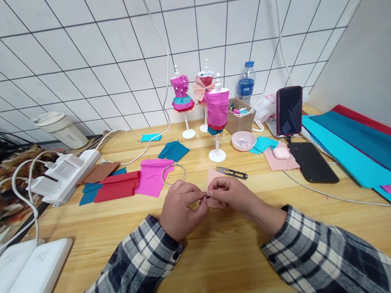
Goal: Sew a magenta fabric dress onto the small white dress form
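My left hand (pixel 184 208) and my right hand (pixel 232 194) meet above the table, thumbs and forefingers pinched close together. Whatever lies between the fingertips is too small to make out. Under and behind the right hand is a peach piece of crepe paper or cloth (pixel 212 176), partly covered by the fingers. Black thread snips (pixel 233 172) rest just beyond, overlapping its edge. A thin ring (pixel 173 174) lies behind my left hand. Past the hands stands a mini dress form in magenta (pixel 218 109), with two more dressed forms (pixel 182 94) (pixel 204 86) behind it.
Left of the hands lie red (pixel 117 186) and magenta (pixel 154 177) pieces. A pink bowl of beads (pixel 243 141), a cardboard box (pixel 241 119), a water bottle (pixel 246 80) and phones (pixel 289 110) (pixel 313 162) stand or lie at right. A power strip (pixel 69 175) and cables occupy the left.
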A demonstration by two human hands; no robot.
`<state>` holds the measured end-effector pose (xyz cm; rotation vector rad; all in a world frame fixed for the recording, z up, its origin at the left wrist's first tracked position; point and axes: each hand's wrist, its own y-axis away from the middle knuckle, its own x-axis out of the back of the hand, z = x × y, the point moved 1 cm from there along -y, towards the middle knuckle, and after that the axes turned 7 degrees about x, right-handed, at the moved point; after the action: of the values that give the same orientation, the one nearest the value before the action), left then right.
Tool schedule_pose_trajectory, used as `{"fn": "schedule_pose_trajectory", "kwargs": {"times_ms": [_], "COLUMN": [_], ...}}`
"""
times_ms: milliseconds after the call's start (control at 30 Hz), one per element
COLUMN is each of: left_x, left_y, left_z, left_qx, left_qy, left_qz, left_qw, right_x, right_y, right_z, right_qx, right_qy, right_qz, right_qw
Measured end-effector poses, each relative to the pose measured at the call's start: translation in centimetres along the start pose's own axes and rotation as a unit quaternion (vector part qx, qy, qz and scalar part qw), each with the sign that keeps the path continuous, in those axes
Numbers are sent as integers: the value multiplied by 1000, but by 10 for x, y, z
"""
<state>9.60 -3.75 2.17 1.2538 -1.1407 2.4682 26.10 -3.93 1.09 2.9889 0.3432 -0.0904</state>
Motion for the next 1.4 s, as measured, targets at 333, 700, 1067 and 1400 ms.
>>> {"fn": "schedule_pose_trajectory", "kwargs": {"times_ms": [333, 700, 1067, 1400], "left_x": [6, 0, -1, 2], "left_y": [-1, -4, -2, -3], "left_z": [-2, -6, -4, -1], "left_qx": [25, -1, -3, 45], "left_qy": [60, 22, -17, 31], "left_qz": [-37, 12, -16, 3], "left_qw": [997, 1000, 1000, 999], "right_x": [6, 6, 0, 1], "right_y": [0, 3, 7, -2], "right_z": [-2, 3, 1, 7], "right_qx": [74, 183, 181, 54], "right_qy": [117, 245, 279, 74], "right_qz": [17, 24, 64, 32], "right_qw": [990, 952, 941, 995]}}
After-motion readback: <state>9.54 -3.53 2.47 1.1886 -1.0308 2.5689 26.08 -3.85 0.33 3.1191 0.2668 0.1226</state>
